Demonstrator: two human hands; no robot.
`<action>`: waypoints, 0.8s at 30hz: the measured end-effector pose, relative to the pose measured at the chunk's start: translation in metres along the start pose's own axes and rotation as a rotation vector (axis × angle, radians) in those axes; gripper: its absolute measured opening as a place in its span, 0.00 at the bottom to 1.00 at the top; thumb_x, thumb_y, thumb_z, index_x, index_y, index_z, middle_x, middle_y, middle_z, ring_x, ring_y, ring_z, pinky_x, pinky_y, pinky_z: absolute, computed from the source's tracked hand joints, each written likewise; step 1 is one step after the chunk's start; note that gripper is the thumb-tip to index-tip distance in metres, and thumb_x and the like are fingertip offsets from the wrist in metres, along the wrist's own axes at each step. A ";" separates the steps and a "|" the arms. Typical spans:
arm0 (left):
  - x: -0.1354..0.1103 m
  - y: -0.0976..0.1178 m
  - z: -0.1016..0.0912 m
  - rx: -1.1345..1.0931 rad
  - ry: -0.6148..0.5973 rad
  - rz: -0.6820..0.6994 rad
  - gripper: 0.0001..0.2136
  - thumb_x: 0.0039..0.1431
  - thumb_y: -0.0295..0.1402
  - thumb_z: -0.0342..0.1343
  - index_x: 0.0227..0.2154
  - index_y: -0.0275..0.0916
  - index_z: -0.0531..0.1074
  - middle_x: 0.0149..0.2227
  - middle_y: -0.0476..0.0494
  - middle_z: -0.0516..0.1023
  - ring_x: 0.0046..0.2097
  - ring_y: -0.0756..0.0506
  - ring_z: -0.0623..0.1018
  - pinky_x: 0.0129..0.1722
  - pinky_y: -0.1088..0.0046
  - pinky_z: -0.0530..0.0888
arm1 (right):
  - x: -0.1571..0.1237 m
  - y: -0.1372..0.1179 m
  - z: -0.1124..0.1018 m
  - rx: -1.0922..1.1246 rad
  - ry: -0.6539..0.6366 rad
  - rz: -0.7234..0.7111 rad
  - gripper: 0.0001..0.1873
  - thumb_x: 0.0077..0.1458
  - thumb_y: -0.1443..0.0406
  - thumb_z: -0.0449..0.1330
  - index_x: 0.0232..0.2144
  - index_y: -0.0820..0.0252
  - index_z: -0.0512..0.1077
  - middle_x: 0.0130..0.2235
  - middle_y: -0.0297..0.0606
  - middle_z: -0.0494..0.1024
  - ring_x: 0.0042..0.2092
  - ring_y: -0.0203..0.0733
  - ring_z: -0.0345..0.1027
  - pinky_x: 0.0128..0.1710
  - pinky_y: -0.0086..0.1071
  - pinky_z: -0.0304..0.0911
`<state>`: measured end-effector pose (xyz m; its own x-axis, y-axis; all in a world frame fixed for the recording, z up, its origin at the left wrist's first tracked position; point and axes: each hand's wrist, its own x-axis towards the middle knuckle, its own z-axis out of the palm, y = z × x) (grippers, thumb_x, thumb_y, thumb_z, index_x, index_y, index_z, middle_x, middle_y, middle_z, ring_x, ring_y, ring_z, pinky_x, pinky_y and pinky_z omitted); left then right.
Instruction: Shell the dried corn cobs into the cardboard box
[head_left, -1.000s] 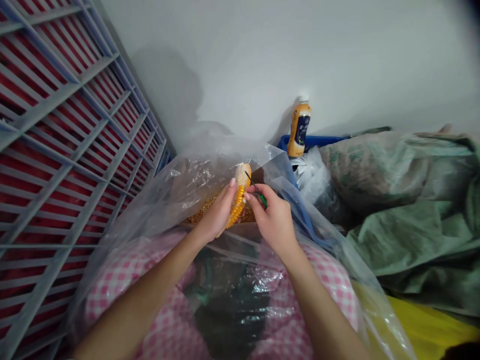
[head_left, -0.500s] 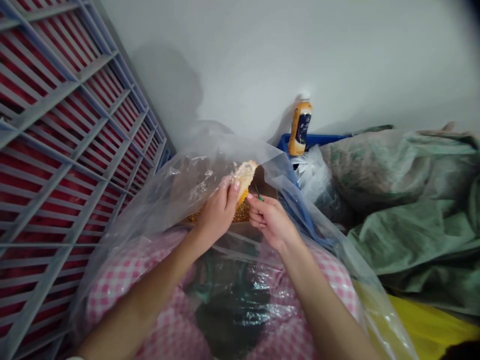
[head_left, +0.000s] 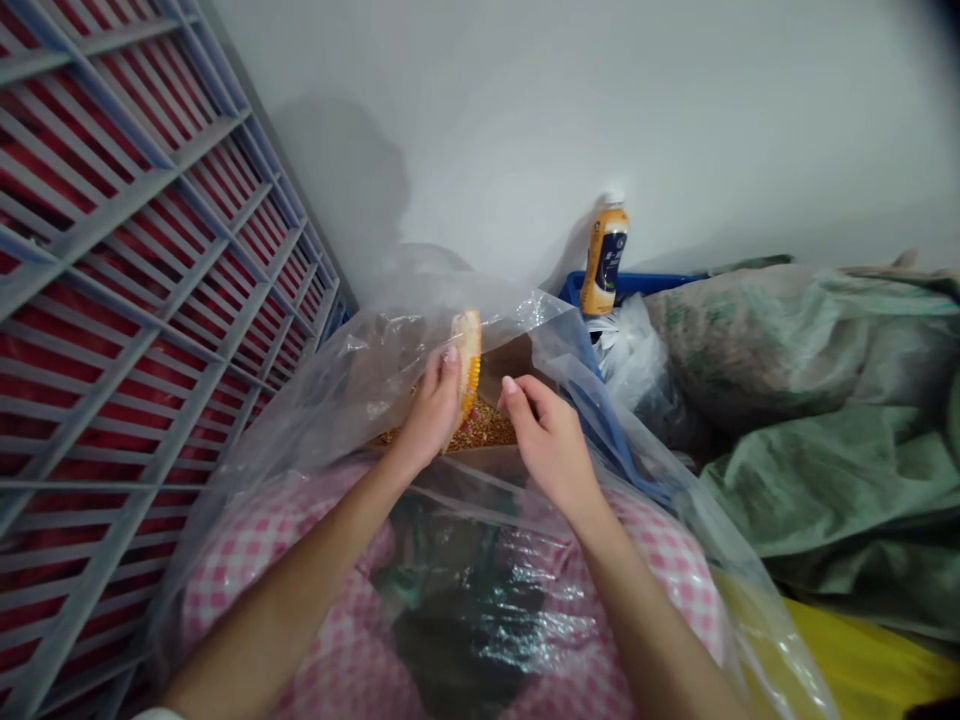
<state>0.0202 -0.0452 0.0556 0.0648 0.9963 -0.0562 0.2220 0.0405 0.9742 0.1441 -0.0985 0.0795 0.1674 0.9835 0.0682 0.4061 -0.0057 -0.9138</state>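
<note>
My left hand (head_left: 435, 400) is closed around a corn cob (head_left: 469, 345), held nearly upright. Much of the cob is pale and bare, with yellow kernels along its right side. To the right, my right hand (head_left: 546, 420) is apart from the cob, its fingers curled in and thumb against the index finger. Whatever those fingers hold, if anything, is hidden. Below both hands, loose corn kernels (head_left: 487, 430) lie in a cardboard box (head_left: 517, 355) with a clear plastic sheet (head_left: 352, 360) around it and over my lap.
A slatted plastic crate (head_left: 142, 270) rises on the left. Behind on the right, a yellow bottle (head_left: 604, 255) stands by a blue basket (head_left: 574, 285) with white plastic bags (head_left: 634, 345). Large sacks (head_left: 787, 330) and yellow material (head_left: 862, 650) fill the right side.
My right hand has drawn away from the cob, and the thin tool with a green part seen in it earlier no longer shows. The cob has turned more upright and shifted left.
</note>
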 end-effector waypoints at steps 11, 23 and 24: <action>-0.010 0.003 0.011 -0.040 -0.045 -0.101 0.21 0.59 0.50 0.36 0.44 0.42 0.64 0.34 0.45 0.71 0.35 0.46 0.74 0.31 0.71 0.71 | 0.001 0.004 0.006 0.060 -0.004 0.068 0.15 0.58 0.55 0.45 0.29 0.58 0.64 0.23 0.29 0.63 0.25 0.33 0.56 0.26 0.27 0.50; -0.031 0.000 0.027 0.024 -0.068 0.050 0.20 0.62 0.46 0.32 0.38 0.38 0.64 0.39 0.41 0.72 0.42 0.46 0.72 0.43 0.68 0.67 | 0.007 0.011 0.030 0.074 0.209 0.174 0.23 0.51 0.46 0.47 0.37 0.58 0.65 0.33 0.40 0.73 0.35 0.41 0.65 0.34 0.33 0.56; -0.033 -0.001 0.028 0.034 -0.081 0.053 0.20 0.62 0.46 0.32 0.37 0.38 0.63 0.38 0.41 0.72 0.40 0.47 0.72 0.41 0.68 0.68 | 0.007 0.011 0.031 0.063 0.200 0.183 0.23 0.52 0.46 0.47 0.35 0.58 0.66 0.32 0.40 0.73 0.35 0.42 0.65 0.35 0.34 0.56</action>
<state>0.0455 -0.0804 0.0507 0.1559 0.9875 -0.0239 0.2491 -0.0159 0.9684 0.1220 -0.0857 0.0572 0.4092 0.9120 -0.0284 0.2970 -0.1626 -0.9409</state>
